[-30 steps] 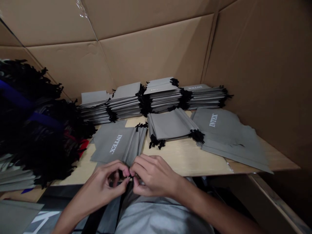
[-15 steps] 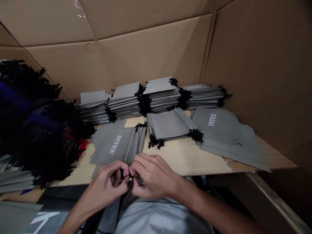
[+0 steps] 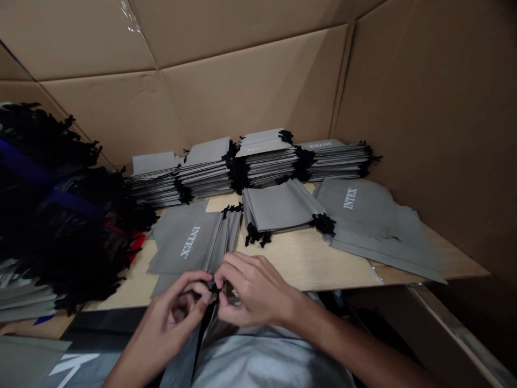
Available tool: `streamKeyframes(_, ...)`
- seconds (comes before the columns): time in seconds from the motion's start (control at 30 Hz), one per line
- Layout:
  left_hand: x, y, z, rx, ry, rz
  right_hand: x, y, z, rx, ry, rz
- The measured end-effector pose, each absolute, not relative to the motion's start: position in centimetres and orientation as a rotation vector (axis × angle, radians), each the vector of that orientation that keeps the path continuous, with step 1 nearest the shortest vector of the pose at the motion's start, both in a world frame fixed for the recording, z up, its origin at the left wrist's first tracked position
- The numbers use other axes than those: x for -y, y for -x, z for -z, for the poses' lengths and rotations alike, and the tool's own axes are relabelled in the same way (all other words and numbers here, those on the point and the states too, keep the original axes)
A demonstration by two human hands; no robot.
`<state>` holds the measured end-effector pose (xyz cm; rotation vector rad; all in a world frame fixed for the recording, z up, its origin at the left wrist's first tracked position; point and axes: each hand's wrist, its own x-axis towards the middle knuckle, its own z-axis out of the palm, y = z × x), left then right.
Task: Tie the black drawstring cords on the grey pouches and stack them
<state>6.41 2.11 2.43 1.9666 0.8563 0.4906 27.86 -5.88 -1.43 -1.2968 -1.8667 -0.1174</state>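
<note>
My left hand [image 3: 177, 307] and my right hand [image 3: 252, 291] meet at the table's near edge, fingertips pinched together on a thin black drawstring [image 3: 214, 289]. The cord belongs to a grey fabric pouch [image 3: 258, 361] that lies in my lap below the hands. Just beyond my fingers sits a small fanned pile of grey pouches printed INTEX [image 3: 189, 242]. Much of the cord is hidden by my fingers.
Several stacks of grey pouches [image 3: 262, 156] line the back of the wooden table [image 3: 307, 258]. A loose pile [image 3: 283, 207] and flat pouches [image 3: 371, 221] lie at the right. A black tangled heap [image 3: 60, 205] fills the left. Cardboard walls [image 3: 428, 108] enclose everything.
My left hand has dropped slightly and turned, its palm now showing more. The right hand stays in place with the pinch kept on the cord.
</note>
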Motion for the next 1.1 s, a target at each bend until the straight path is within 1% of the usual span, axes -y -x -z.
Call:
streamKeyframes(0.2,-0.4,-7.2,-2.5,-1.019,-1.734,-0.476,5.9,-27.9,1.7,1.861,1.277,0.09)
streamKeyframes(0.5,-1.2,-6.2,-3.1,-1.051,-1.723,-0.458,6.1,-28.3,1.0,1.831,1.29,-0.037)
streamKeyframes(0.83,-0.7,-6.6,-2.8,-1.025,-1.662,-0.569,5.8,-28.7,1.4,1.981,1.383,0.122)
streamKeyframes(0.97,-0.9,-6.2,-2.4,-1.02,-1.776,-0.636,6.0,-28.5,1.2,2.006,1.372,0.162)
streamKeyframes(1.1,-1.4,-5.8,-1.5,-0.937,-2.085,-0.759,5.9,-28.4,1.3,1.986,1.351,0.237)
